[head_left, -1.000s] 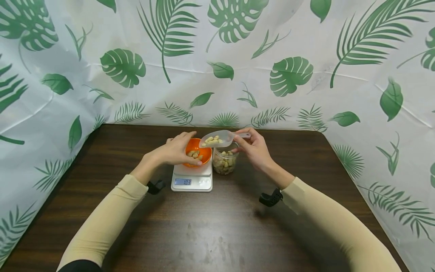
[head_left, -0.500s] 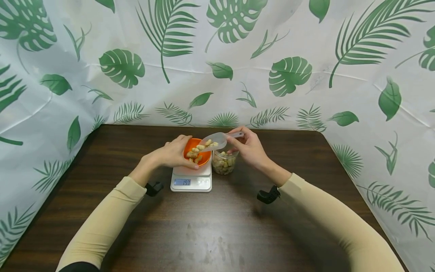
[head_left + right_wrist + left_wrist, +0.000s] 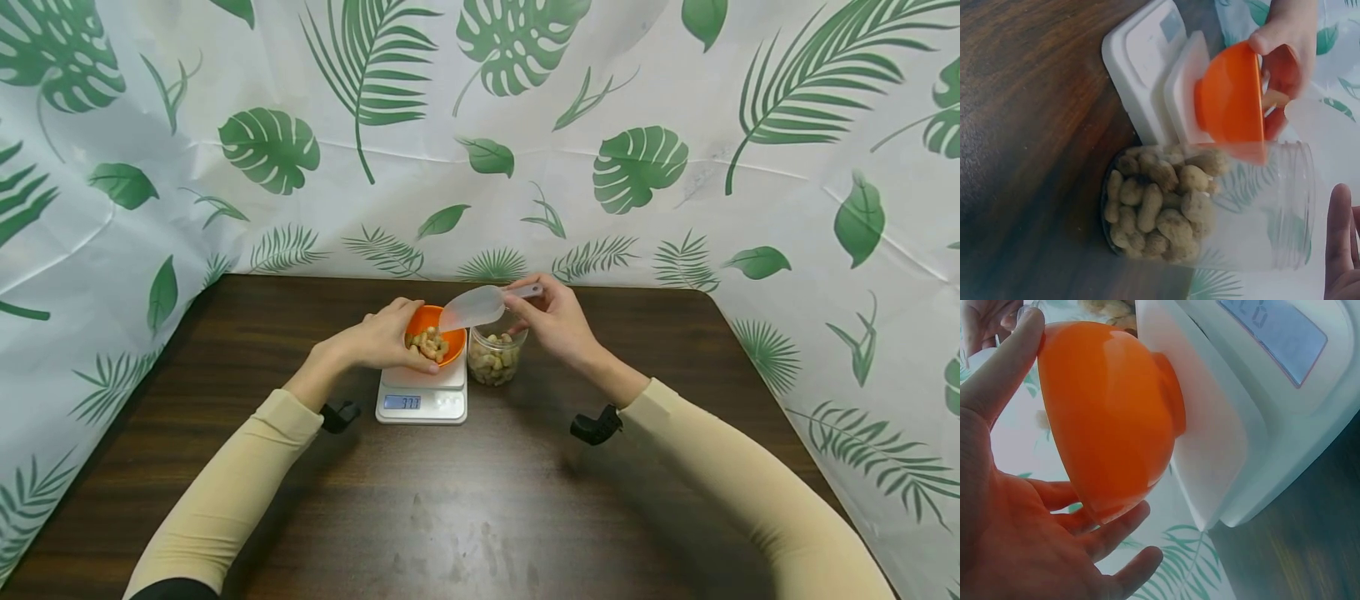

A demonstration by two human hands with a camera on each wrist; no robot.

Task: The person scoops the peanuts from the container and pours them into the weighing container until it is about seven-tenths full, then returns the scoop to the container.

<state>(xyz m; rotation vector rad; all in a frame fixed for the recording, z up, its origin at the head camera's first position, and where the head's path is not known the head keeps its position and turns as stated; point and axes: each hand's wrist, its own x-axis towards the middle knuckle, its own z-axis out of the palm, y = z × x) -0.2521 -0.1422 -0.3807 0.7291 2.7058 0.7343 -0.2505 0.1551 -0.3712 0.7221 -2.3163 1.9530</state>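
While the left hand (image 3: pixel 378 337) is cupping the orange bowl (image 3: pixel 438 329) on the white scale (image 3: pixel 422 396), fingers curled round its glossy, probably slippery wall, the right hand (image 3: pixel 555 321) is pinching the clear scoop (image 3: pixel 472 307) by its handle, the sensible hold for something so light. Only the right wrist view is revealing the peanuts (image 3: pixel 1160 200) filling just the bottom of the clear jar (image 3: pixel 1260 212)

The orange bowl (image 3: pixel 435 337) on the scale (image 3: pixel 422 393) is gripped by the left hand (image 3: pixel 378 337). An emptied scoop (image 3: pixel 474 307) is held tilted above it by the right hand (image 3: pixel 558 323), beside the jar (image 3: pixel 495 357).
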